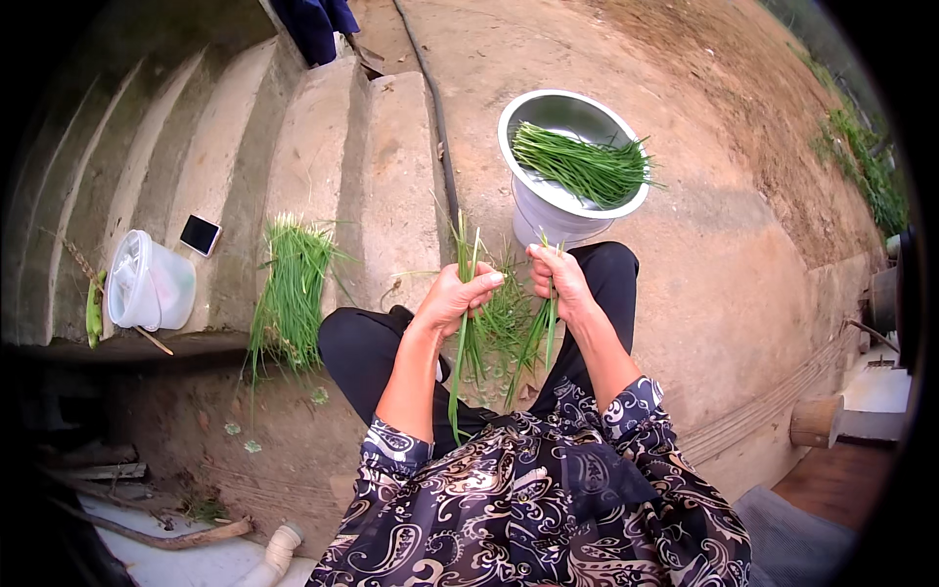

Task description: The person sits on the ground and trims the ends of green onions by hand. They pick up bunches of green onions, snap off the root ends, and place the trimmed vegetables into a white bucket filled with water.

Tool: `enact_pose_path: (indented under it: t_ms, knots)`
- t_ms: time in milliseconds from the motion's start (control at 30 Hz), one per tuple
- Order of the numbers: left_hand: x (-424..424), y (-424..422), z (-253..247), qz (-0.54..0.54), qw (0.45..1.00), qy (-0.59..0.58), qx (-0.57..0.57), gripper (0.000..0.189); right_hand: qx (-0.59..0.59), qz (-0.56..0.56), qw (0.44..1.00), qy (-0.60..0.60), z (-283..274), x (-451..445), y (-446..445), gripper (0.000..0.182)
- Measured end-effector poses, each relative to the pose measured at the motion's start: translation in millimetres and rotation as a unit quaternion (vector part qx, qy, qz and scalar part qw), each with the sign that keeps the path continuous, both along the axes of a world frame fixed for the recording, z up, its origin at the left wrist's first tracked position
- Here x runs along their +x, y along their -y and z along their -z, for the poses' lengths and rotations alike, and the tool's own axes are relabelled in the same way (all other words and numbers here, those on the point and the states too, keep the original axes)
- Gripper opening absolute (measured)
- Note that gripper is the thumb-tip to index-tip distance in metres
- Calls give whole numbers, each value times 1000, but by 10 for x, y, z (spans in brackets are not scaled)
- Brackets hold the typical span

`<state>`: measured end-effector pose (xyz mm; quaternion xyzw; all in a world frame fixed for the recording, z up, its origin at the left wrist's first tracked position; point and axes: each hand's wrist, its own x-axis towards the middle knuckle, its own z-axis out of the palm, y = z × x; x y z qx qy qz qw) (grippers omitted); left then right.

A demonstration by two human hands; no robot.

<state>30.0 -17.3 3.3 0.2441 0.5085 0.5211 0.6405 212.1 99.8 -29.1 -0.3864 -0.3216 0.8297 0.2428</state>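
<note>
Between thumb and fingers, my left hand point(453, 295) holds a few long green chive stalks point(461, 359) whose leaf ends hang toward my lap. A second small bunch of chives point(541, 330) is gripped in my right hand point(557, 277), a short gap away. Loose chive leaves point(506, 301) lie scattered on the ground between my knees. Beyond my right knee, a steel basin point(568, 99) rests on a pale bucket point(539, 213); a neat heap of chives point(583, 163) lies in it. Left of my knee, a thick bundle of chives point(293, 286) drapes over a concrete step.
Concrete steps point(308, 154) rise to the left. On them are a phone point(200, 235), a translucent plastic bucket point(158, 282) and a green pod point(94, 312). A black hose point(433, 95) runs along the steps' foot. Dark blue cloth point(312, 29) shows at the top.
</note>
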Motion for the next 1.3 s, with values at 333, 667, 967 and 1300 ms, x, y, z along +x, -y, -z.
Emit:
enact_pose_path:
  t_ms: [333,667,967,1300]
  knots:
    - [18,-4,59,74,994,-85,-17,23,116,-84,987,76,-296,-297,51,19]
    - [-15,-47,216,-158,985,-71,-25,28,168,-8,980,106,-313,-310,87,24]
    - [81,-28,270,-92,973,-197,79,19,174,-10,979,104,-319,-345,68,25]
    - [-17,20,88,-17,1000,15,7,22,154,-90,984,29,-280,-212,2,18]
